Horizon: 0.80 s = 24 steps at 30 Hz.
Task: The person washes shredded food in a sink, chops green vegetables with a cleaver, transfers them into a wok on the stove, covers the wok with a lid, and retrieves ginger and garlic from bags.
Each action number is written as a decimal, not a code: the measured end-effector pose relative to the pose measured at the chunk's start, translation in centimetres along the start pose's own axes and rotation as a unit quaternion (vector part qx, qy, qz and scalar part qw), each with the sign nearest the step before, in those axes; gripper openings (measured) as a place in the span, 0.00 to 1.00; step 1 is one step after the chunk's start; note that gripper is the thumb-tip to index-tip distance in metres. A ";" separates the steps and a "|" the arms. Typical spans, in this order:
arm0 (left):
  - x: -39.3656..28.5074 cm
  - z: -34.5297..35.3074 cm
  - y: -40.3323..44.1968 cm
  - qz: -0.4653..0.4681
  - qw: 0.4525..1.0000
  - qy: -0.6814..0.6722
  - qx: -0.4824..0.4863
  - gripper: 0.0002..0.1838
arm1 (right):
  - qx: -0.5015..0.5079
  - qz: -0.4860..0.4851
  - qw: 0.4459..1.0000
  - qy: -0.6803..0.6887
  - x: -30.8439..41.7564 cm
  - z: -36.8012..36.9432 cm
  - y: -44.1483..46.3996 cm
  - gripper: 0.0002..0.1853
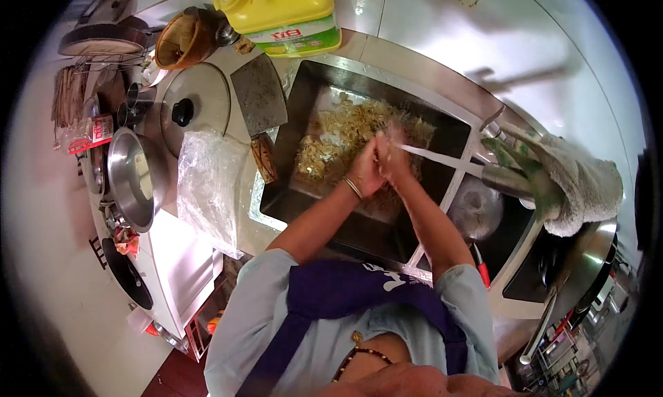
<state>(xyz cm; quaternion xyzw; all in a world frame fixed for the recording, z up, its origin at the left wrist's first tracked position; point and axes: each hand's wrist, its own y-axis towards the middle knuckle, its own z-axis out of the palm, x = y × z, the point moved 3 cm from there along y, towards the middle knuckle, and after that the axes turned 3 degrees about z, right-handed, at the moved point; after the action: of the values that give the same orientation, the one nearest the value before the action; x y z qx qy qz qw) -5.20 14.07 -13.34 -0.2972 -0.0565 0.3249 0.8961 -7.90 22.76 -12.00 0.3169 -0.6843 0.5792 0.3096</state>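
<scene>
My left hand (369, 166), with a bangle at the wrist, is pressed against my right hand (395, 159) over the sink (290, 207). A stream of water (438, 159) from the metal tap (507, 180) on the right runs onto them. Motion smears my right fingers, and the left fingers are partly hidden, so I cannot make out their shape or anything between them. Below and around the hands, yellowish shredded food (324, 145), perhaps a vegetable, lies spread in the basin.
Left of the sink are a cleaver (259, 97), a glass lid (207, 86), a clear plastic bag (207, 190) and a steel bowl (131, 190). A yellow jug (286, 14) stands behind. A towel (580, 183) hangs at the right, near a round metal lid or bowl (476, 207).
</scene>
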 end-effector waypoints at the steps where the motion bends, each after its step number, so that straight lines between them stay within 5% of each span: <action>1: -1.6 1.8 -0.9 -0.007 1.000 -0.013 0.006 0.25 | -0.026 -0.125 0.985 -0.121 0.0 0.6 -1.0 0.30; 2: -2.7 3.5 -1.4 -0.015 0.999 -0.027 0.011 0.25 | -0.049 -0.245 0.939 -0.238 0.2 1.4 -2.6 0.29; 3: -3.3 3.7 -0.7 0.052 0.994 -0.006 -0.100 0.25 | -0.043 -0.286 0.942 -0.172 0.7 2.7 -4.5 0.28; 6: -2.2 1.8 -0.4 0.027 0.990 0.045 -0.130 0.27 | -0.004 -0.222 0.970 -0.102 0.2 1.9 -2.7 0.32; 10: -1.3 0.8 -0.2 0.052 0.984 0.157 -0.072 0.23 | -0.091 -0.078 0.966 -0.227 2.2 -1.0 0.4 0.29; 11: -3.5 0.5 -0.2 0.024 0.938 0.330 -0.104 0.21 | -0.123 -0.067 0.952 -0.271 2.6 -1.9 0.7 0.28; 12: -5.4 0.6 -0.4 0.107 0.857 0.476 -0.168 0.21 | -0.154 -0.057 0.935 -0.315 2.9 -3.0 0.9 0.28; 14: -9.8 1.8 -1.5 0.306 0.594 0.694 -0.268 0.25 | -0.213 -0.051 0.928 -0.303 1.5 -5.4 2.7 0.27; 15: -11.6 -0.3 -0.7 0.353 0.603 0.663 -0.267 0.29 | -0.242 -0.052 0.937 -0.246 -1.3 -6.8 4.7 0.28; 16: -12.1 -0.6 -1.1 0.281 0.657 0.625 -0.316 0.31 | -0.271 -0.053 0.943 -0.188 -3.0 -7.9 6.2 0.28; 17: -12.7 0.3 -1.5 0.206 0.702 0.579 -0.361 0.32 | -0.238 0.069 0.955 -0.162 -3.1 -8.7 6.8 0.29; 18: -12.9 0.6 -1.7 0.131 0.738 0.526 -0.401 0.34 | -0.231 0.031 0.946 -0.226 -2.8 -7.7 6.8 0.30; 21: -8.9 -3.2 2.2 0.136 0.847 0.425 -0.289 0.36 | -0.137 0.007 0.965 -0.225 0.3 -1.6 4.0 0.31; 24: -7.1 -0.2 2.0 0.070 0.952 0.203 -0.217 0.35 | 0.062 0.076 0.993 0.071 2.0 1.2 2.7 0.23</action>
<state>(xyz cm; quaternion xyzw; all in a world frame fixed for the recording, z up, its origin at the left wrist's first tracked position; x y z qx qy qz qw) -11.79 10.90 -13.98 -0.5469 0.0785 0.3000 0.7776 -11.31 21.73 -12.23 0.2403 -0.6454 0.6634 0.2926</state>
